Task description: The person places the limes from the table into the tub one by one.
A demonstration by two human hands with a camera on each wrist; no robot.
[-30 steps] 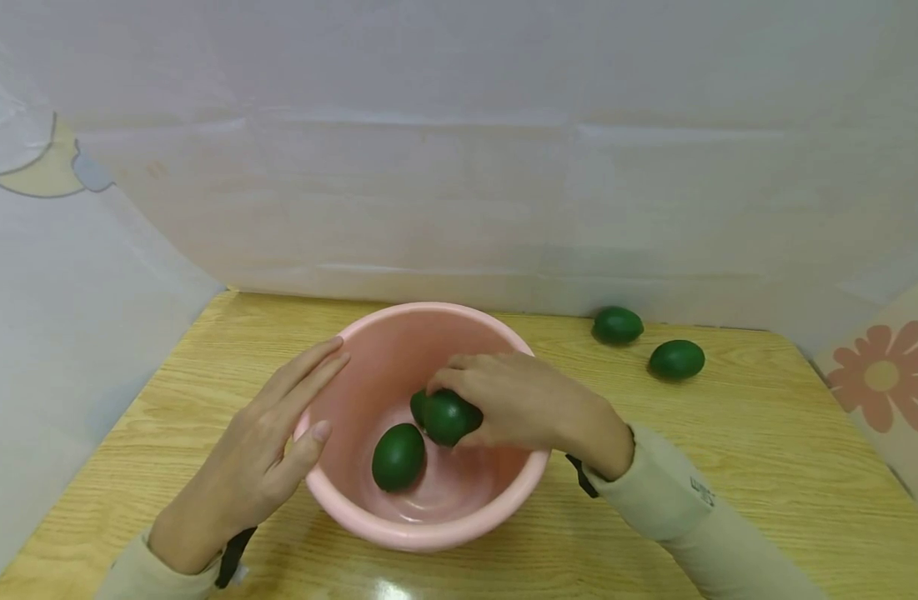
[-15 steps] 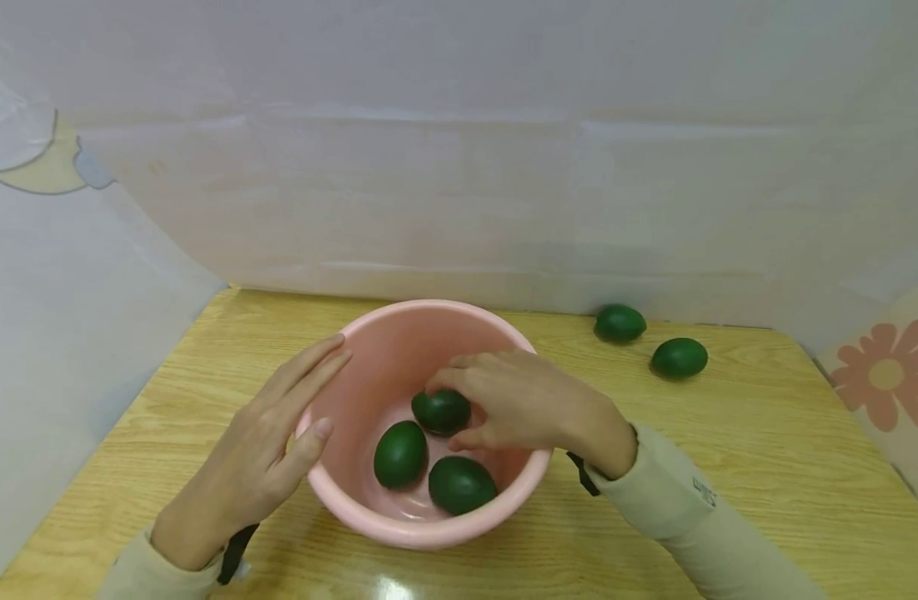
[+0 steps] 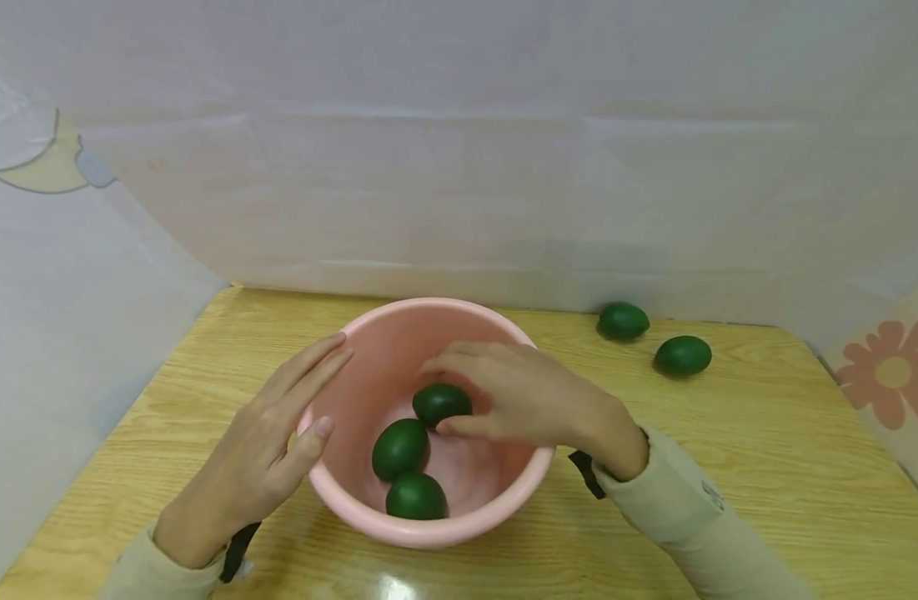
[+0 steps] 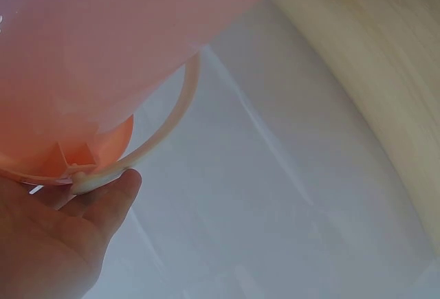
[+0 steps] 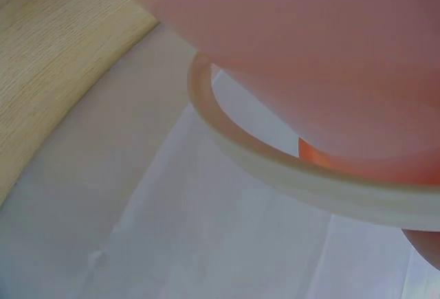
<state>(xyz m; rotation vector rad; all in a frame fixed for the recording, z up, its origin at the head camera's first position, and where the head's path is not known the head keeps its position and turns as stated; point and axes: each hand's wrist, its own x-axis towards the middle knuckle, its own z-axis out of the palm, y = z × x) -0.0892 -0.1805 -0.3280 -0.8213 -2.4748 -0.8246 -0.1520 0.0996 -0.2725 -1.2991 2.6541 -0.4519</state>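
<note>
A pink plastic bucket (image 3: 421, 533) stands on the table with three dark green, lime-shaped fruits inside. One fruit (image 3: 441, 405) sits toward the back, another (image 3: 398, 450) is at centre left, and the third (image 3: 416, 497) lies near the front wall. My left hand (image 3: 259, 458) rests on the left rim with its fingers extended. In the left wrist view, its fingertips touch the bucket's pale handle (image 4: 172, 122). My right hand (image 3: 522, 392) reaches over the right rim, thumb and fingers spread around the back fruit without gripping it. Only a bit of a finger (image 5: 425, 245) shows in the right wrist view.
Two more green fruits, one farther back (image 3: 623, 321) and one nearer (image 3: 683, 357), lie on the wooden table (image 3: 729, 450) at the back right. A pale wall covering (image 3: 459, 200) rises directly behind the table's back edge.
My right hand has let go of a fruit, which dropped into the bucket and rolled left along its front. The right fingers have lifted and spread. My left hand stays on the rim.
</note>
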